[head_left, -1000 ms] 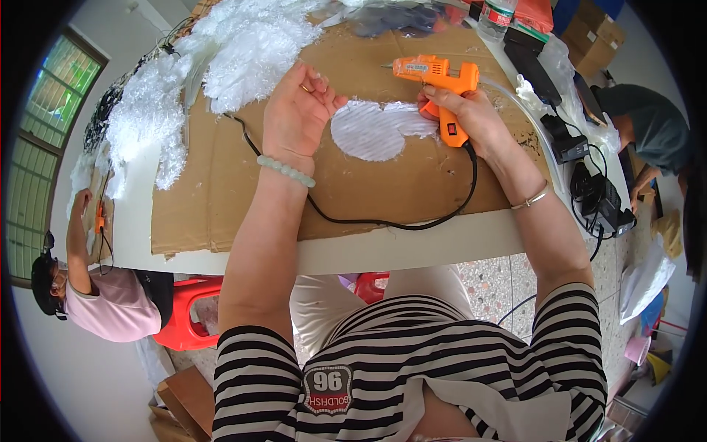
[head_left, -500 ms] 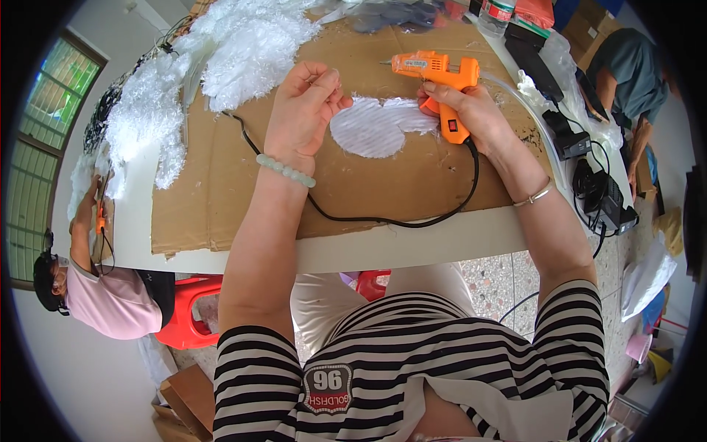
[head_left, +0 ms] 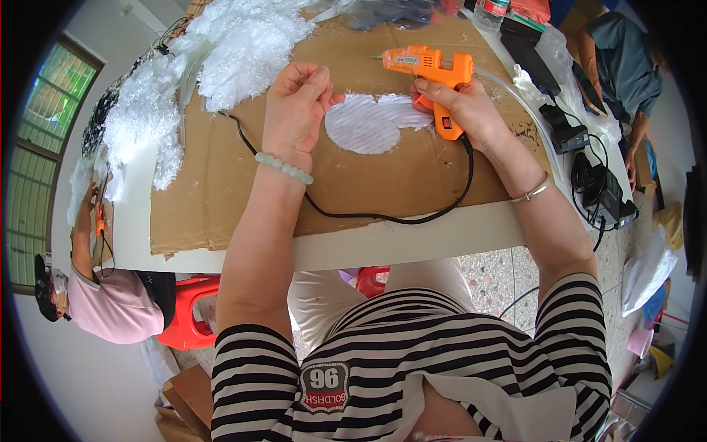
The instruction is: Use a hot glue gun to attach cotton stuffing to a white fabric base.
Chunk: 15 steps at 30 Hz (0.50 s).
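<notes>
My right hand (head_left: 471, 110) is wrapped round the handle of an orange hot glue gun (head_left: 427, 63), its nozzle pointing left and raised above the cardboard. From its base a black cord (head_left: 368, 216) loops down and to the left, passing under my left arm. My left hand (head_left: 298, 110) is closed in a pinch to the left of the nozzle. Whatever its fingertips hold, if anything, is too small to make out. Between my hands a flat white ribbed piece (head_left: 361, 127), rounded with a narrower part to the right, lies on a brown cardboard sheet (head_left: 221, 184).
Fluffy white shredded strands (head_left: 247, 51) are heaped at the back left. Along the right edge are a plastic bottle (head_left: 492, 13), black adapters (head_left: 565, 129) and cables. One person (head_left: 114, 302) works at the left; another (head_left: 626, 70) is at the far right.
The glue gun and my right hand have shifted slightly left and up in the picture. My left hand keeps its pinch, almost in place. The person at the left has lowered their head a little.
</notes>
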### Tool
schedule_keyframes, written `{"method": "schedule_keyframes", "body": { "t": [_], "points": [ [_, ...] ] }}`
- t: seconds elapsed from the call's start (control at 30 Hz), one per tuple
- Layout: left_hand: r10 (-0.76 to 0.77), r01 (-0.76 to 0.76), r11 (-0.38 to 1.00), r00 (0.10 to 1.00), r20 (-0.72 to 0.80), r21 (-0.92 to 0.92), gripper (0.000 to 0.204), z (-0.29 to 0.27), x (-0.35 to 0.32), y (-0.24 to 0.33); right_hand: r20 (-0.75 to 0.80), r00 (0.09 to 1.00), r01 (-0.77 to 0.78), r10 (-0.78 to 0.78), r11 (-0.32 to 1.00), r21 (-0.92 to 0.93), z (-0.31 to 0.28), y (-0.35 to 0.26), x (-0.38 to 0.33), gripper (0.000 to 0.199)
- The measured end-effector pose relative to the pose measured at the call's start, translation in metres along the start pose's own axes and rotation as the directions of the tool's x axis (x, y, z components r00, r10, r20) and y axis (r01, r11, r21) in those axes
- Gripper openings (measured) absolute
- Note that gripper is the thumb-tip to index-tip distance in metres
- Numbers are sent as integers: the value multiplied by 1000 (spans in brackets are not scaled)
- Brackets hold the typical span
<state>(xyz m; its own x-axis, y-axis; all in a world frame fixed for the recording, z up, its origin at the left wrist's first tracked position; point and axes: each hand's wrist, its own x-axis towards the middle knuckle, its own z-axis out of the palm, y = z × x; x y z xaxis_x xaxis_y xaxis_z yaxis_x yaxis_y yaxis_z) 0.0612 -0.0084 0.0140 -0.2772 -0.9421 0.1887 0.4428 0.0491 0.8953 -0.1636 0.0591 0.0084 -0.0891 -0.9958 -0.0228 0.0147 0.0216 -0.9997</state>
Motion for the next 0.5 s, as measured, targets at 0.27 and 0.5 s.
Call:
{"method": "schedule_keyframes", "body": {
  "t": [0.27,0.5],
  "points": [
    [-42,44,999,997,-65,24,7,-3,-1,-9,98,967,241,-237,713,-658,10,-17,-14,24],
    [-81,84,989,996,25,-122,14,-2,-2,-4,270,756,373,-597,53,-926,10,-15,-14,39]
  ]
}}
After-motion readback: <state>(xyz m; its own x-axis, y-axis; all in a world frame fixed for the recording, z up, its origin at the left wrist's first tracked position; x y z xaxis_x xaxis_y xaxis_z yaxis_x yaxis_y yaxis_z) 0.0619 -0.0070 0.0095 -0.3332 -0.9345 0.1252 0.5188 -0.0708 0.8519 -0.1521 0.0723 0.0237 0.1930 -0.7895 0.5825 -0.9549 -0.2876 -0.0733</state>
